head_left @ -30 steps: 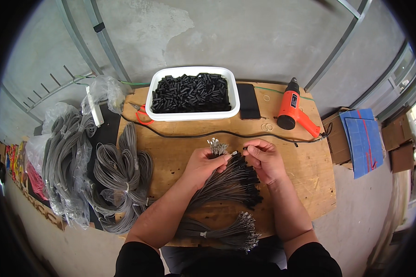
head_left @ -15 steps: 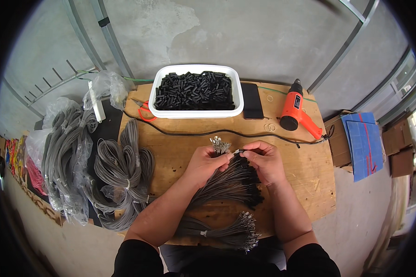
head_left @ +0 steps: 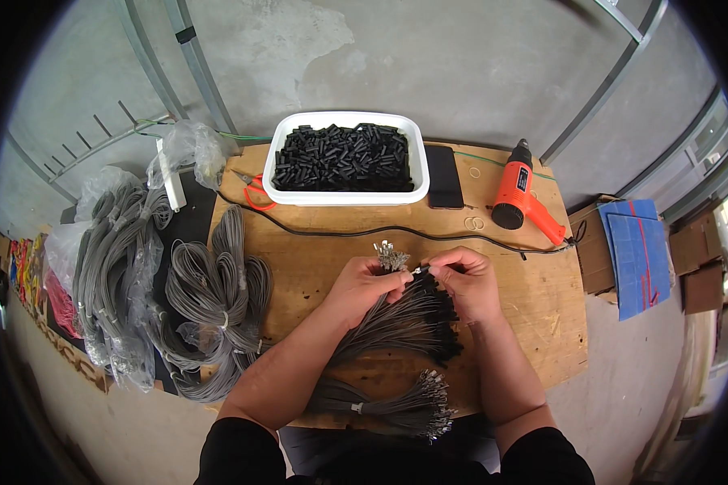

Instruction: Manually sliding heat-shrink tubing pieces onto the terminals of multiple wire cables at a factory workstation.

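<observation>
My left hand [head_left: 361,289] is closed round grey cables, whose bare metal connector ends [head_left: 391,257] stick up past the fingers. Between its thumb and forefinger one cable end points toward my right hand [head_left: 471,284]. The right fingertips pinch a small black sleeve [head_left: 423,269] at that cable's metal tip; how far it sits over the tip is too small to tell. Below both hands fans a bundle of grey cables [head_left: 388,327], many ending in black sleeves [head_left: 443,327]. Nearer me lies another tied cable bundle [head_left: 380,404] with bare metal ends.
A white tub [head_left: 346,198] of black sleeves stands at the back, beside a dark phone [head_left: 445,178]. An orange heat gun [head_left: 514,194] lies right, its black cord [head_left: 364,234] crossing the table. Red-handled pliers [head_left: 256,192] and coiled grey cables [head_left: 218,295] are left.
The right fingertips and the black sleeve have shifted slightly against the cable tip. The left hand keeps its hold, and the rest looks the same apart from a slight view shift.
</observation>
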The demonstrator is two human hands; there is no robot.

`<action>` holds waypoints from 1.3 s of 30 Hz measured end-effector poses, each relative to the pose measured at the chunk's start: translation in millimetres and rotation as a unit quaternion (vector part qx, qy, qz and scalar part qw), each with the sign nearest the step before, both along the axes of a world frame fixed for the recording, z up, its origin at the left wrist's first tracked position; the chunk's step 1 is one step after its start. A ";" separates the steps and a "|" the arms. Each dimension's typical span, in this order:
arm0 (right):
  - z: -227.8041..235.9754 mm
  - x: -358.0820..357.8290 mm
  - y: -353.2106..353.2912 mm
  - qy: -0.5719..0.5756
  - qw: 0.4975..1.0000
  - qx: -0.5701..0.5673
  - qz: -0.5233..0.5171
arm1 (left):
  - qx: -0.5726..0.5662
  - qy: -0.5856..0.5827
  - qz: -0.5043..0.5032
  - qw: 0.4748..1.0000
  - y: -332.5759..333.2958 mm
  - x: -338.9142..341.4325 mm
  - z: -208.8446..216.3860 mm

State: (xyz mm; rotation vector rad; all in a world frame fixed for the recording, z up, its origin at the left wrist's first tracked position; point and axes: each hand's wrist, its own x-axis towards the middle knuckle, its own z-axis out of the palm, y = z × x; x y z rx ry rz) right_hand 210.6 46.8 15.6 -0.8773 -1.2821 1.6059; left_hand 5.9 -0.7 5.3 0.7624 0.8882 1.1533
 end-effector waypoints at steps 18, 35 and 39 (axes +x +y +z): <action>1.2 -0.6 0.3 -0.033 0.998 0.050 0.002 | -0.004 0.018 0.011 1.000 0.4 1.4 -6.3; 1.9 1.6 3.4 0.087 0.980 -0.165 0.073 | 0.062 0.081 0.010 0.995 -0.2 4.5 -10.0; 1.9 1.6 3.3 0.085 0.981 -0.163 0.066 | 0.058 0.076 0.003 0.995 0.7 3.9 -9.1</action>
